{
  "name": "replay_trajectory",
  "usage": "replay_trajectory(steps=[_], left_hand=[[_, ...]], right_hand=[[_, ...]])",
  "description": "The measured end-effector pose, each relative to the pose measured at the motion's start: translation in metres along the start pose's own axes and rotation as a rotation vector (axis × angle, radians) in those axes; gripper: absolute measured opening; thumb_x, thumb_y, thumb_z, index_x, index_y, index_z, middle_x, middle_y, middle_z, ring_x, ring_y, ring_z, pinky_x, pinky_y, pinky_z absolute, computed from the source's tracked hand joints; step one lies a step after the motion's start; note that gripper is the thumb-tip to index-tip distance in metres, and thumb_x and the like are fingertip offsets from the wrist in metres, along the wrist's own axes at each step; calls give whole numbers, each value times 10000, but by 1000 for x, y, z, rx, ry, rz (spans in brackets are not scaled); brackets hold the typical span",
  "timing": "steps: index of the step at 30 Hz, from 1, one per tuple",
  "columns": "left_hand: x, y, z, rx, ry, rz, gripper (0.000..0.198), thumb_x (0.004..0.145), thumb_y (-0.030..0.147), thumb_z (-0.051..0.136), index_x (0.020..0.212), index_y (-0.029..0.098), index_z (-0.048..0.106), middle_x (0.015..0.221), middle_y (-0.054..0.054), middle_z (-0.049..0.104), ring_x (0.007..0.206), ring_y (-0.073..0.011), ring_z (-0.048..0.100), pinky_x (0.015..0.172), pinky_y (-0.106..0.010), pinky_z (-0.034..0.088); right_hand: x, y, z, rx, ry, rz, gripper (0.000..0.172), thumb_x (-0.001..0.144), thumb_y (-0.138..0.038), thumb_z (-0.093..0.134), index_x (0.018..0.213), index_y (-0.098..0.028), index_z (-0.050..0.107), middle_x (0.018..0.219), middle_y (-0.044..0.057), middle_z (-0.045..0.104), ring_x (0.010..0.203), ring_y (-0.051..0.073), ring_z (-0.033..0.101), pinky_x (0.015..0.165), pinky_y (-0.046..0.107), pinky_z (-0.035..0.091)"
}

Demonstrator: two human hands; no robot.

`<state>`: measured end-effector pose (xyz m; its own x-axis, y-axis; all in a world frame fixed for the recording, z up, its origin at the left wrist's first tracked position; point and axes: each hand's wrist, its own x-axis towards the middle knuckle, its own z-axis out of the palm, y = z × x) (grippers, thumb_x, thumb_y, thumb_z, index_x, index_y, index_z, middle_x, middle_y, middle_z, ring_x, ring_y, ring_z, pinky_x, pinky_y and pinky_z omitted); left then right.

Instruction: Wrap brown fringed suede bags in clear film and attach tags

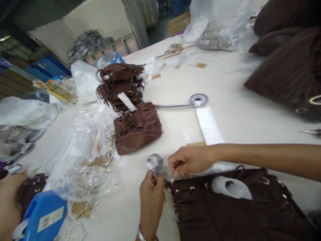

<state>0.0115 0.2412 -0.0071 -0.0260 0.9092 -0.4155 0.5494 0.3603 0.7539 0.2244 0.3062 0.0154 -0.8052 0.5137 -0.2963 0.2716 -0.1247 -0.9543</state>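
My left hand has its thumb and fingers closed around a grey-and-white rolled strip, its coiled end sticking up above the fingers. My right hand is close by on the right, fingertips pinched together near the top corner of a dark brown fringed bag; what the pinch holds is too small to name. That bag lies flat in front of me, with gold eyelets along its upper edge. A white paper roll rests on it.
Fringed brown bags are stacked ahead on the white table, beside a coiled grey strip. Clear plastic and a blue container lie left, near another person's hand. More brown bags pile up right.
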Motion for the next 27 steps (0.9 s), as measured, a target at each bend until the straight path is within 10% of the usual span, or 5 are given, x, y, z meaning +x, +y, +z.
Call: replay_trajectory(steps=[10, 15, 21, 27], left_hand=[[-4, -3, -4, -138, 59, -12, 381, 906, 570, 461, 820, 208, 540, 426, 86, 445, 368, -107, 419, 416, -212, 345], [-23, 8, -16, 46, 353, 102, 404, 907, 581, 436, 1022, 215, 562, 737, -15, 652, 454, -119, 509, 462, -237, 382], [-24, 28, -16, -119, -157, 49, 502, 927, 605, 361, 736, 198, 586, 376, 50, 411, 346, -101, 377, 406, -219, 268], [-12, 30, -19, -482, -363, -109, 341, 853, 476, 592, 813, 140, 640, 620, 9, 615, 324, -22, 318, 372, -189, 329]], right_hand=[[13, 0, 4, -273, 127, -140, 82, 810, -196, 629, 874, -161, 665, 742, -19, 649, 653, 100, 561, 573, 177, 384], [10, -3, 3, -253, 161, -188, 138, 824, -113, 565, 903, -167, 664, 786, -8, 690, 708, 110, 624, 639, 178, 430], [5, -17, 3, -337, 146, -280, 154, 876, -133, 552, 971, -179, 664, 827, 1, 700, 749, 114, 640, 651, 175, 417], [-2, -18, 6, -475, 204, -241, 142, 884, -171, 546, 948, -220, 663, 819, -11, 690, 734, 120, 627, 604, 188, 356]])
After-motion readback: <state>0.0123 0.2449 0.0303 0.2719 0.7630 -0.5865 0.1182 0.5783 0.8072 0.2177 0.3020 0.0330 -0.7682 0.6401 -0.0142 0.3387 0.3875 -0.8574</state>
